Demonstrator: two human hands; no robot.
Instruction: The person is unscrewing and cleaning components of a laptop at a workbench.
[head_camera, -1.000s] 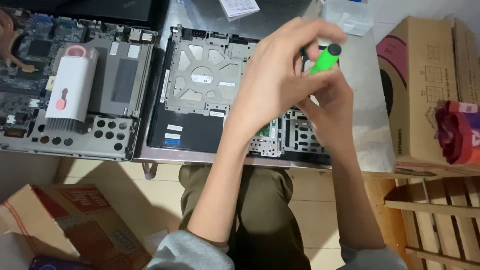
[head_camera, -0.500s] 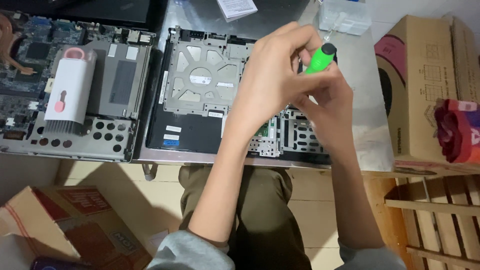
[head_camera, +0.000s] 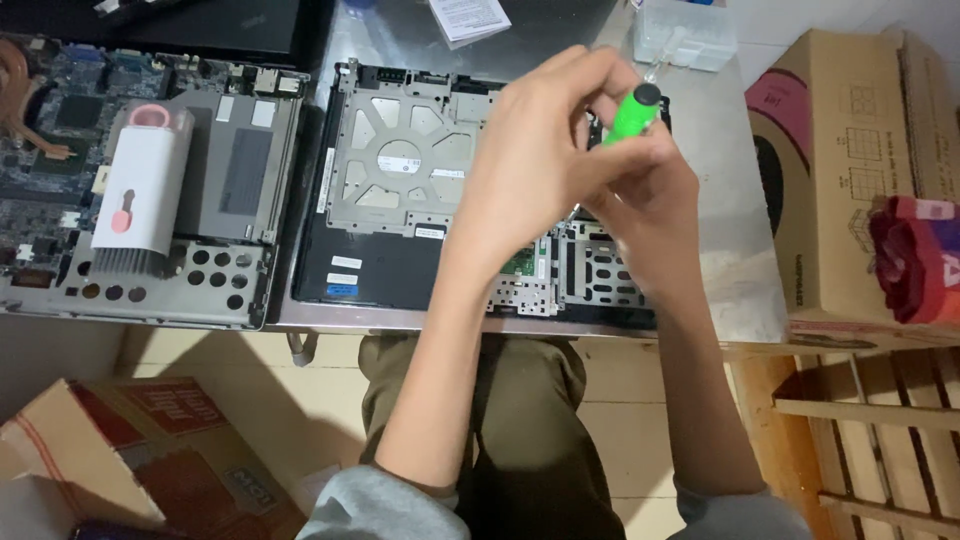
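Both hands, left hand (head_camera: 535, 165) and right hand (head_camera: 640, 185), clamp the green screwdriver (head_camera: 630, 113), steadying it upright. Its tip is hidden, over the opened laptop base (head_camera: 400, 180) near the table's front edge.

Both forearms are extended forward from grey sleeves pushed up near the elbows and are brought together ahead of the body. The left hand (head_camera: 540, 170) is held uppermost, back of the hand turned to the camera, fingers curled and bunched toward the thumb. The right hand (head_camera: 650, 195) is tucked just beneath and behind it, largely covered, its fingers closed in a grip. The two hands are pressed against each other. Both wrists are bent slightly inward.
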